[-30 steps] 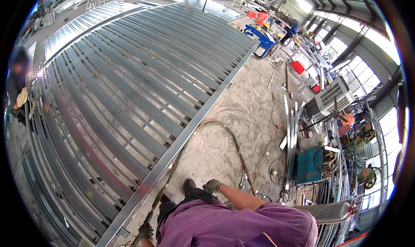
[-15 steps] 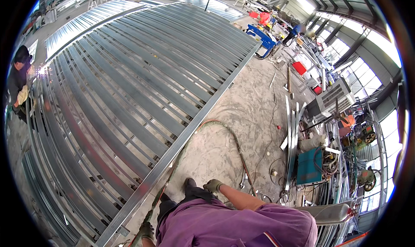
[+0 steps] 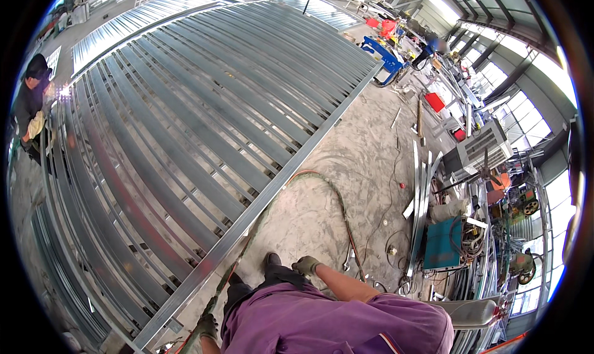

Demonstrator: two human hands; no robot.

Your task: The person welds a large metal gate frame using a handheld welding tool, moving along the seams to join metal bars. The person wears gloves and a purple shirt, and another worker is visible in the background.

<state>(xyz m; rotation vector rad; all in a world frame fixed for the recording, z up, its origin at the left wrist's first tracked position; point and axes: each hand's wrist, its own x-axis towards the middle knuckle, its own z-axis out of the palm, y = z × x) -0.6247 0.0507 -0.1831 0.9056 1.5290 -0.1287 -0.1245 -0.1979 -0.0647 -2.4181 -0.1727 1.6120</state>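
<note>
My left hand [image 3: 207, 326], in a dark glove, is low beside my body with its fingers curled round a hose [image 3: 213, 303]. The hose runs along the near edge of a large galvanized steel frame [image 3: 241, 221] and loops over the floor. My right hand [image 3: 305, 265], gloved too, is closed in front of my dark trousers; whatever it may hold is hidden. The frame's many parallel bars stretch away to the left and far side. Neither hand touches the frame.
At the frame's far left a person [image 3: 34, 106] in a dark cap works beside a bright spark [image 3: 64, 91]. To the right are long metal strips [image 3: 421, 208], a teal machine [image 3: 442, 244] and a grey gas cylinder [image 3: 470, 314]. A blue cart [image 3: 382, 59] stands farther off.
The view has shifted slightly, so the frame and the floor things sit a little differently. My left hand is slightly higher and further left; my right hand is nearly unmoved.
</note>
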